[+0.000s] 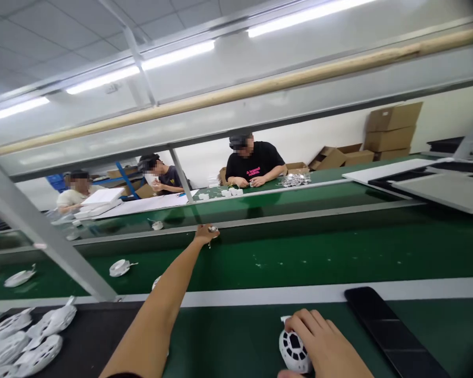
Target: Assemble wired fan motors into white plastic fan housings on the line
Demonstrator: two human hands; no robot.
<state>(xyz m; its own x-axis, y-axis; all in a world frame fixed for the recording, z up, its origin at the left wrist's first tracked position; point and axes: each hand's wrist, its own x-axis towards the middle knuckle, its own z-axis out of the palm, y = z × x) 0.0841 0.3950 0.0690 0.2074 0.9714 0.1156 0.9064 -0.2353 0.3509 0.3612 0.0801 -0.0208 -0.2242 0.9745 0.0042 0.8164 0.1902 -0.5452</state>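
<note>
My left hand (202,232) is stretched far out over the green conveyor belt (299,257). Its fingers are closed around a small white part (213,229), with a thin piece dangling below; the part's kind is too small to tell. Nearer to me, my right hand (325,338) grips a round white plastic housing (294,350) with dark slots around its face. That housing rests on the green worktop, its right side covered by my fingers. Under my left forearm a white piece (156,282) shows only in part.
White housings (39,336) lie in a black tray (98,336) at left. A white round part (120,268) sits on the belt. A slanted metal post (51,236) stands at left. At right lies a long black object (394,331). Several co-workers (254,163) sit across the line.
</note>
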